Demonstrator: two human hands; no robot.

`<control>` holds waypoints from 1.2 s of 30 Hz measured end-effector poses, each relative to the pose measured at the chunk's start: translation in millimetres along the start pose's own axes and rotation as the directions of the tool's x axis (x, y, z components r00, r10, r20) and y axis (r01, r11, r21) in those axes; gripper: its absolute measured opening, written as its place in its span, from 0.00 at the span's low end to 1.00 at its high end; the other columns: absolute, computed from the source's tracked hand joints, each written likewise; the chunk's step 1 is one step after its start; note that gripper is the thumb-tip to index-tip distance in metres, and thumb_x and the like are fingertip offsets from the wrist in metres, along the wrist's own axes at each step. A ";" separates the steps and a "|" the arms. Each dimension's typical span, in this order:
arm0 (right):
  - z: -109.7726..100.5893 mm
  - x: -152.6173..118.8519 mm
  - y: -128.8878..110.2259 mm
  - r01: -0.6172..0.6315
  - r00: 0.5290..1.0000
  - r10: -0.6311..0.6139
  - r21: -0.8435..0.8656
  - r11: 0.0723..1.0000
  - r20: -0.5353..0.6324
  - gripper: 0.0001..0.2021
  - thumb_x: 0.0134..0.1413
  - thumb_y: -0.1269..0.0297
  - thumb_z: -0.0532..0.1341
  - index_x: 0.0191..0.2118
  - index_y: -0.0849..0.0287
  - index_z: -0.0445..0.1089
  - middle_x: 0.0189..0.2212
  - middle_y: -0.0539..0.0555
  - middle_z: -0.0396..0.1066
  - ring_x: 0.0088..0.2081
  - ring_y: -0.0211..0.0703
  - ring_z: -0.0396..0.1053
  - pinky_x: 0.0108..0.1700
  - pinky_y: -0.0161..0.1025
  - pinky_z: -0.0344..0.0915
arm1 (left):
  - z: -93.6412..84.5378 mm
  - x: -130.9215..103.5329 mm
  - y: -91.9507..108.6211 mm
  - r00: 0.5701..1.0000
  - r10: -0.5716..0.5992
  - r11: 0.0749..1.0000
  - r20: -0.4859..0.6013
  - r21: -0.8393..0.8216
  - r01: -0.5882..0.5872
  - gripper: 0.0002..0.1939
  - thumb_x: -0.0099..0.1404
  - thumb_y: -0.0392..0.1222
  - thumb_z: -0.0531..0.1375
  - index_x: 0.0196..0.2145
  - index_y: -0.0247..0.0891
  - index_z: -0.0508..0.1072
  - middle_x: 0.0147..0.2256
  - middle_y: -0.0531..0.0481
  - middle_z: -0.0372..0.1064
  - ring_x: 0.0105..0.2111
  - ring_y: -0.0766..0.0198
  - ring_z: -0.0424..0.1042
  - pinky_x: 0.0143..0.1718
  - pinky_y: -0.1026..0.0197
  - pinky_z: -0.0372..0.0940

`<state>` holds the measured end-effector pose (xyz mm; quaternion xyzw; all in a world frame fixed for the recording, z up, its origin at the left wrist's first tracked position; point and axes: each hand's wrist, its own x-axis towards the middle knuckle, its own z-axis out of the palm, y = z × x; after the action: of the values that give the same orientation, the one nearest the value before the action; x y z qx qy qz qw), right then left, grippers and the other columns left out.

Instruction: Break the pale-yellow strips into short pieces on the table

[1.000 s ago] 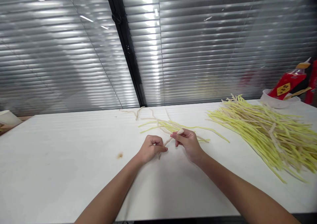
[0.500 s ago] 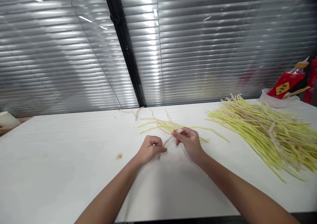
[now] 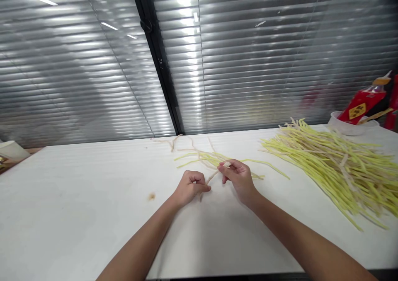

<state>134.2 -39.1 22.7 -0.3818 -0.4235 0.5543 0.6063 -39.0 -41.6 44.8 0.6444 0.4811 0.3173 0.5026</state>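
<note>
Between my hands runs a beige pipe cleaner [image 3: 212, 176], slanting up to the right. My left hand [image 3: 191, 186] pinches its lower part between thumb and fingers, and a tail of it hangs out below them. The upper part is pinched in my right hand [image 3: 239, 178], where a pale end shows above the fingertips. Just behind the hands, several loose yellow pipe cleaners [image 3: 189, 154] and beige ones lie crossed on the white table [image 3: 93, 214].
On the right lies a large heap of yellow and beige pipe cleaners [image 3: 329, 169]. Behind it, a clear plastic tub [image 3: 345, 125] holds a red-labelled bottle [image 3: 360, 102]. A white object [image 3: 14, 150] stands at the far left. Blinds [image 3: 264, 57] behind glass border the table's back.
Both hands keep their pinch on the beige pipe cleaner, with hardly any movement. The whole view has shifted slightly.
</note>
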 end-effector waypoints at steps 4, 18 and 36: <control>-1.0 0.5 -1.3 0.006 1.000 -0.005 0.023 1.000 -0.014 0.11 0.39 0.59 0.69 0.27 0.60 0.72 0.26 0.51 0.71 0.17 0.32 0.61 0.21 0.34 0.60 | -0.9 0.5 -1.3 1.000 0.008 1.000 -0.003 -0.002 -0.008 0.16 0.44 0.36 0.62 0.11 0.35 0.57 0.14 0.58 0.52 0.19 0.71 0.51 0.22 0.64 0.46; -2.0 1.2 0.4 -0.029 0.996 0.040 0.133 0.991 -0.086 0.11 0.36 0.64 0.71 0.20 0.60 0.68 0.16 0.45 0.65 0.16 0.30 0.58 0.21 0.32 0.56 | 1.3 0.3 -4.8 1.000 0.019 1.000 0.017 -0.019 -0.019 0.16 0.45 0.35 0.63 0.12 0.35 0.57 0.14 0.57 0.51 0.19 0.71 0.51 0.22 0.64 0.46; 0.4 -1.0 -2.4 0.053 0.996 -0.042 0.151 0.987 -0.073 0.14 0.39 0.65 0.69 0.18 0.60 0.63 0.17 0.44 0.61 0.16 0.29 0.59 0.21 0.31 0.54 | 1.8 1.4 -8.8 0.999 0.005 0.997 0.033 -0.073 -0.003 0.17 0.44 0.35 0.63 0.11 0.35 0.57 0.14 0.58 0.49 0.18 0.72 0.49 0.21 0.64 0.44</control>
<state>134.6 -40.3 25.0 -0.3432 -0.3676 0.5569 0.6610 -39.5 -40.6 35.8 0.6317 0.4594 0.3250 0.5332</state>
